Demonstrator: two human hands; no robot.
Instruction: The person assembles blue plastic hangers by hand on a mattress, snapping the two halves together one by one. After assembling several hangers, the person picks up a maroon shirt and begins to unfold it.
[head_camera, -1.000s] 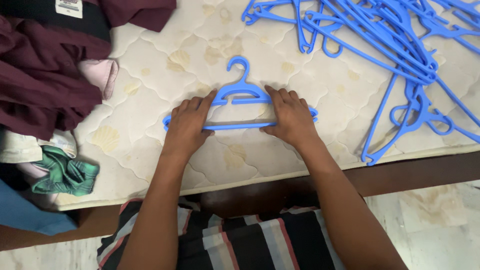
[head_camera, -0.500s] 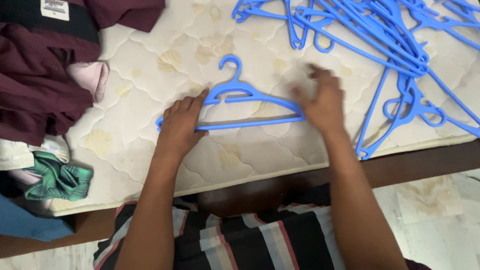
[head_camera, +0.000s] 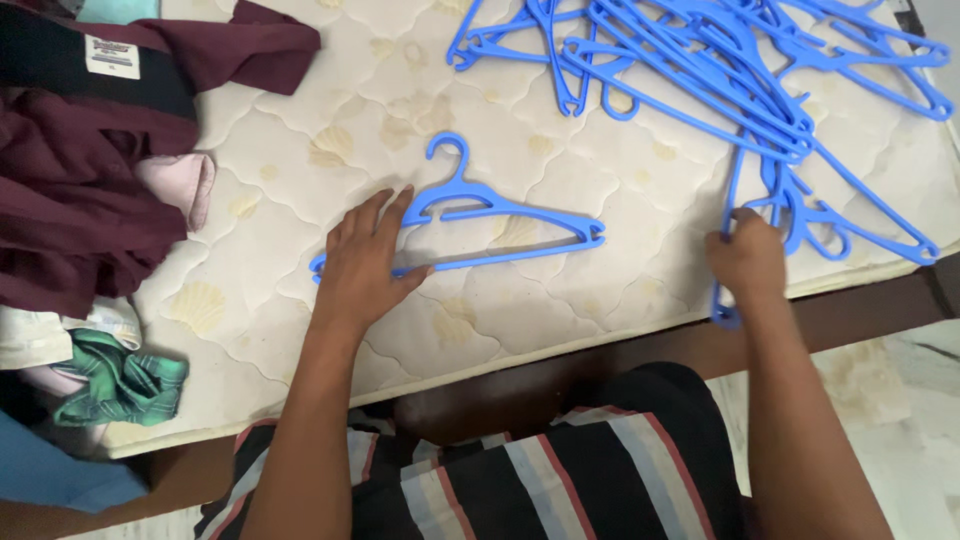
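A single blue plastic hanger (head_camera: 500, 215) lies flat on the cream quilted mattress (head_camera: 300, 140), hook pointing away from me. My left hand (head_camera: 365, 265) rests palm down on its left shoulder, fingers spread. My right hand (head_camera: 745, 260) is at the mattress's near right edge, fingers closed around the long arm of another blue hanger (head_camera: 735, 200) that belongs to the tangled pile of several blue hangers (head_camera: 720, 70) at the back right.
A heap of maroon clothing (head_camera: 80, 190) with a pink piece (head_camera: 180, 180) covers the left side. A green checked cloth (head_camera: 120, 385) and white fabric lie at the near left edge. A dark wooden bed frame (head_camera: 850, 310) runs along the mattress's near side.
My right hand has left the single hanger and moved right to the pile, taking hold of another hanger. The left hand stays on the first hanger.
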